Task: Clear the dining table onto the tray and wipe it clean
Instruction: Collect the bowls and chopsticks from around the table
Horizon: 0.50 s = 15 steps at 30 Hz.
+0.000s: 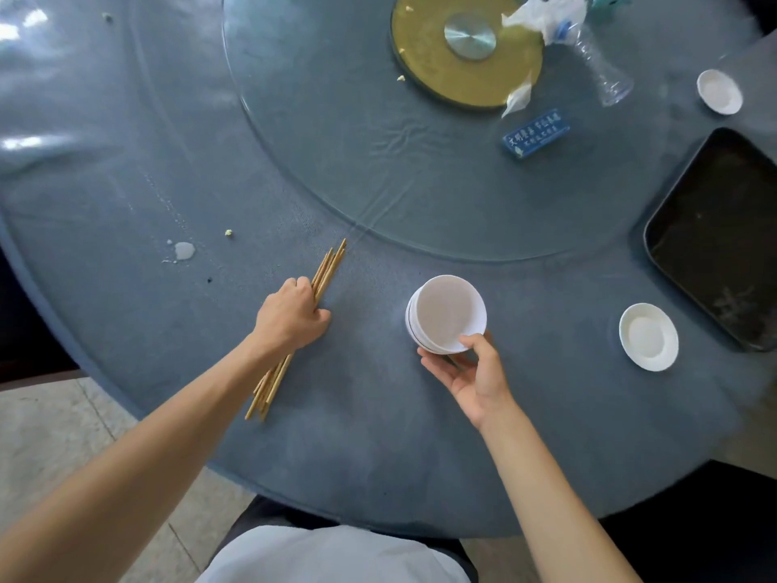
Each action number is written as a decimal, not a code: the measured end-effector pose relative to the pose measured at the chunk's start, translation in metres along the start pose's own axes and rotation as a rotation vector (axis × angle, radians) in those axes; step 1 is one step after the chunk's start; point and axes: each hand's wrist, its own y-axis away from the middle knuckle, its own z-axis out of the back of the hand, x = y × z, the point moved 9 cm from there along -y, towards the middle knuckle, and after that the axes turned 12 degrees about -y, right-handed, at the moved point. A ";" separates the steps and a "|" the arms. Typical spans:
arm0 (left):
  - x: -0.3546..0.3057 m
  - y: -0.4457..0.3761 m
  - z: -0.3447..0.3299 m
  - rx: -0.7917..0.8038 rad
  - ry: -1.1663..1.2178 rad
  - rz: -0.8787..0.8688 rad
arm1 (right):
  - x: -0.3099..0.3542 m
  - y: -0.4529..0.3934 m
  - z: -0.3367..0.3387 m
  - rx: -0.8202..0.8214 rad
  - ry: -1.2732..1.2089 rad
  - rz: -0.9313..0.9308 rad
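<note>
Round table (126,170), covered in blue-grey cloth, seen from above the seated person. A glass turntable (319,132) sits at its centre on a gold hub (424,56). Left hand (292,315): fingers curled round a bundle of chopsticks (330,265), knuckles resting on the cloth; the sticks lie slanted, tips pointing toward the turntable's edge. Right hand (473,372): palm up, thumb hooked over the near rim of a stack of white bowls (445,313), fingers under its base, the stack tilted toward the viewer. Whether the stack touches the cloth is hard to judge from here. Black tray (714,237): at the right edge of the table, well apart from both hands. A saucer (648,342) lies just beside the tray's near corner; a second dish (719,91) lies farther back. On the turntable: crumpled plastic (542,14), a clear bottle (601,69) lying on its side, a blue packet (536,133). A white spill (183,250) and crumbs mark the cloth at left. Pale floor tiles (54,422) show below the table's rim.
</note>
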 end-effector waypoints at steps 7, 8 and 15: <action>-0.002 0.010 -0.029 0.196 0.735 0.096 | -0.003 0.016 0.014 0.003 -0.146 0.055; -0.006 0.015 -0.032 0.219 0.873 0.140 | -0.002 0.021 0.016 0.003 -0.158 0.069; -0.071 0.068 -0.032 0.476 1.353 0.174 | 0.012 0.071 0.042 -0.003 -0.243 0.147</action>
